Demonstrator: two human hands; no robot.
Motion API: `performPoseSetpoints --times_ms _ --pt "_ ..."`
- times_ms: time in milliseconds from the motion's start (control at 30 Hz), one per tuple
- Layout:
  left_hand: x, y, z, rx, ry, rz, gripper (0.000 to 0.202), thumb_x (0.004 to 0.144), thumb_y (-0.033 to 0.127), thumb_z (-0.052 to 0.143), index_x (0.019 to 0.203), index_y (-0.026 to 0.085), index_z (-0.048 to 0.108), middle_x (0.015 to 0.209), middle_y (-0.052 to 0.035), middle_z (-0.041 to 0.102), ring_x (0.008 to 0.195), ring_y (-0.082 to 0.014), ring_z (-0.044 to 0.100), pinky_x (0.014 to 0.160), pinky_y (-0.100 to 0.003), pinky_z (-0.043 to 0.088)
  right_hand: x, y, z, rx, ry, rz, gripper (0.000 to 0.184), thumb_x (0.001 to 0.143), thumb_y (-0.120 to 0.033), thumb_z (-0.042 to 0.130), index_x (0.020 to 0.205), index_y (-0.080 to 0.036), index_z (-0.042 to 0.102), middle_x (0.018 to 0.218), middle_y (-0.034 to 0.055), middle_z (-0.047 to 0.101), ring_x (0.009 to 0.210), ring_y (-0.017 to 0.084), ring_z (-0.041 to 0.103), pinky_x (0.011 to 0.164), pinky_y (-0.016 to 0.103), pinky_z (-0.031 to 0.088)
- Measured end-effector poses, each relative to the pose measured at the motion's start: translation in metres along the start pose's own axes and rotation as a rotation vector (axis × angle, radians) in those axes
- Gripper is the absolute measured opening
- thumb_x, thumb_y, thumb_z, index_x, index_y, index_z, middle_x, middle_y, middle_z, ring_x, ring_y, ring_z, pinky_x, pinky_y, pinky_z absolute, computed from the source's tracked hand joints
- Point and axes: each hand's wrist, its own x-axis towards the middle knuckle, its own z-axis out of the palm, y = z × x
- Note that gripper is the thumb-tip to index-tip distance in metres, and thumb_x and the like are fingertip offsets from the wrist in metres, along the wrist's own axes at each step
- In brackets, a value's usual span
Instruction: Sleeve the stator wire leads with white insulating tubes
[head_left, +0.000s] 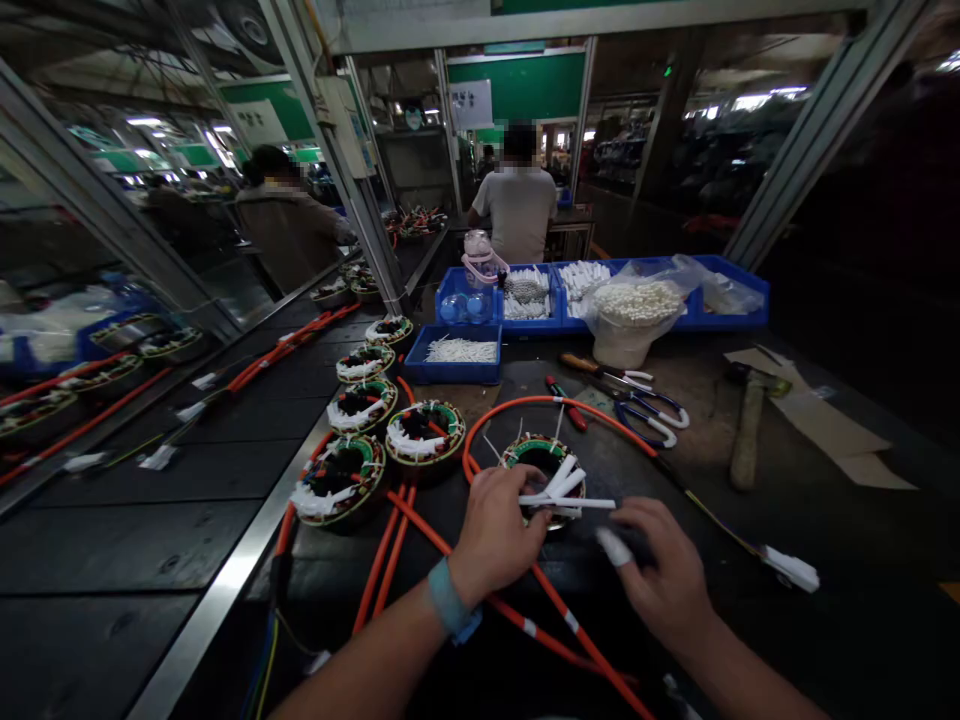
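A ring-shaped motor stator (pixel 534 450) with a green inner rim and thin white ties sticking up lies on the bench in front of me. My left hand (pixel 499 520), with a blue band at the wrist, is closed at its near left side, gripping several white sleeves (pixel 564 482) that fan out to the right. Just right of the longest sleeve's tip, my right hand (pixel 664 565) hovers with thumb and forefinger apart, somewhat blurred. White wrapping covers its thumb tip. An orange cable (pixel 517 405) loops behind the stator.
More stators (pixel 425 432) stand on the left beside a metal rail (pixel 225 580). A blue tray (pixel 454 375) of white ties and blue bins (pixel 731 300) line the back. Scissors (pixel 649 410), a screwdriver (pixel 581 365) and a hammer (pixel 748 430) lie to the right.
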Motion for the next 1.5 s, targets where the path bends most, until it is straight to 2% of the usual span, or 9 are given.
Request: performPoseSetpoints --times_ms 267,400,533,667,800,933,1067,1267,1500 --pt "-0.005 0.005 0.002 0.039 0.039 0.025 0.031 0.069 0.013 0.061 0.099 0.020 0.058 0.093 -0.0052 0.064 0.094 -0.0248 0.057 0.090 -0.047 0.041 0.002 -0.005 -0.001 0.337 0.073 0.364 0.023 0.081 -0.026 0.057 0.104 -0.022 0.056 0.086 0.0046 0.069 0.077 0.018 0.067 0.068 0.028 0.056" --pt "-0.007 0.004 0.003 0.026 0.005 0.049 0.035 0.072 0.012 0.058 0.105 0.020 0.056 0.102 -0.0068 0.064 0.101 -0.0256 0.056 0.096 -0.050 0.037 0.000 -0.014 -0.004 0.331 -0.042 0.281 0.014 0.084 -0.023 0.054 0.091 -0.023 0.065 0.079 0.0027 0.071 0.070 0.017 0.067 0.065 0.026 0.055" --pt "-0.005 0.000 0.003 -0.032 -0.033 0.035 0.047 0.070 0.009 0.057 0.116 0.020 0.051 0.098 -0.0045 0.067 0.099 -0.0233 0.058 0.101 -0.051 0.031 -0.025 -0.023 0.004 0.328 0.005 0.172 0.024 0.083 -0.013 0.049 0.098 -0.024 0.064 0.086 0.0027 0.071 0.077 0.016 0.068 0.069 0.026 0.054" --pt "0.004 -0.006 -0.007 -0.077 -0.097 0.047 0.052 0.068 0.007 0.056 0.117 0.021 0.050 0.088 -0.0012 0.068 0.093 -0.0208 0.059 0.097 -0.045 0.036 -0.040 -0.019 0.019 0.353 0.018 0.216 0.024 0.083 -0.013 0.049 0.097 -0.023 0.066 0.089 0.0043 0.070 0.082 0.018 0.067 0.072 0.028 0.054" --pt "0.018 -0.008 -0.022 -0.033 -0.271 0.087 0.053 0.067 0.019 0.064 0.119 0.021 0.053 0.092 -0.0020 0.067 0.092 -0.0213 0.059 0.090 -0.038 0.042 -0.020 -0.004 0.019 0.386 0.026 0.305 0.017 0.082 -0.016 0.053 0.087 -0.021 0.068 0.083 0.0042 0.068 0.078 0.018 0.065 0.069 0.028 0.053" --pt "0.028 0.001 -0.022 0.059 -0.369 -0.026 0.045 0.077 0.035 0.060 0.120 0.020 0.057 0.091 -0.0031 0.069 0.087 -0.0218 0.062 0.089 -0.039 0.040 0.007 0.014 0.011 0.423 -0.120 0.273 0.015 0.081 -0.015 0.053 0.085 -0.021 0.067 0.081 0.0035 0.066 0.077 0.017 0.063 0.071 0.029 0.050" --pt "0.033 0.008 -0.016 0.093 -0.393 -0.024 0.039 0.080 0.033 0.057 0.119 0.026 0.059 0.111 -0.0029 0.067 0.104 -0.0245 0.058 0.100 -0.042 0.029 0.021 0.026 0.007 0.426 -0.258 0.341 0.013 0.078 -0.014 0.056 0.087 -0.020 0.063 0.082 0.0026 0.066 0.078 0.017 0.061 0.072 0.029 0.048" --pt "0.041 0.009 -0.029 0.053 -0.595 0.125 0.036 0.084 0.029 0.054 0.120 0.028 0.059 0.109 -0.0007 0.068 0.099 -0.0209 0.059 0.091 -0.033 0.037 0.037 0.031 0.000 0.379 -0.394 0.241 0.030 0.077 -0.010 0.055 0.105 -0.020 0.058 0.088 0.0026 0.064 0.079 0.016 0.059 0.074 0.030 0.046" --pt "0.014 0.012 -0.010 0.300 -0.246 0.224 0.037 0.087 0.022 0.051 0.122 0.033 0.054 0.100 -0.0019 0.065 0.096 -0.0206 0.053 0.090 -0.043 0.031 0.058 0.047 -0.005 0.182 -0.584 -0.120 0.034 0.085 -0.017 0.053 0.118 -0.019 0.057 0.102 0.0098 0.057 0.093 0.020 0.052 0.081 0.033 0.043"
